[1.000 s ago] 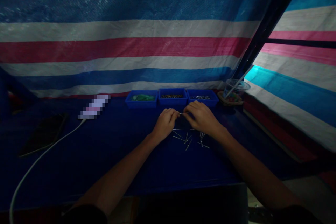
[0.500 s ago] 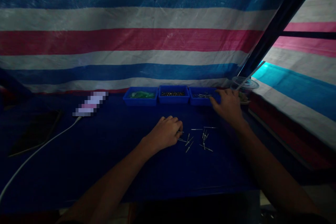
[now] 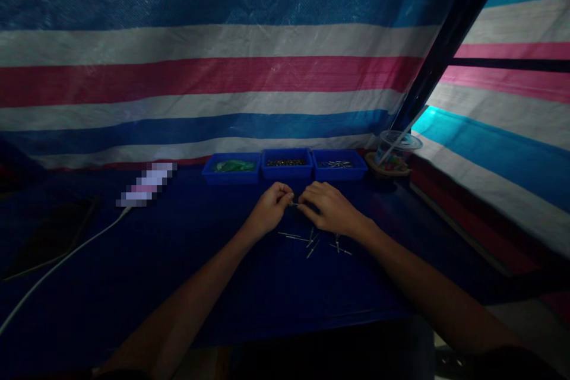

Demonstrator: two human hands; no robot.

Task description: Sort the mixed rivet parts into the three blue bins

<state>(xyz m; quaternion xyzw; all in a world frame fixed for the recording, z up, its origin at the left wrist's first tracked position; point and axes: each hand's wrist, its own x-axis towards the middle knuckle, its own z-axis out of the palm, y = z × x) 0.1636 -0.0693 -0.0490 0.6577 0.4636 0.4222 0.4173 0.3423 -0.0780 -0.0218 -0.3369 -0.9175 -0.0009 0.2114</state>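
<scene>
In front of the bins my left hand point(image 3: 269, 212) is closed in a pinch, fingertips on one end of a thin metal pin point(image 3: 294, 205). My right hand point(image 3: 330, 209) meets it from the other side, its thumb and fingers closed at the pin's other end. What else the fingers cover is hidden. Just below the hands, several loose metal pins point(image 3: 312, 247) lie scattered on the blue tabletop point(image 3: 267, 291); some have a thicker section. My right hand partly covers the pins on that side.
Three blue bins stand in a row: one with green material point(image 3: 234, 166), one with small brassy pieces point(image 3: 286, 162), one with metal pins point(image 3: 337, 164). A lidded clear cup point(image 3: 394, 151) is at right. A lit phone point(image 3: 146, 184) with a white cable point(image 3: 75, 249) and a dark tablet-like slab point(image 3: 48, 234) lie left.
My right hand has come from the right-hand bin back to the middle. My left hand has moved up and away from the loose pins, and the two now meet at one pin.
</scene>
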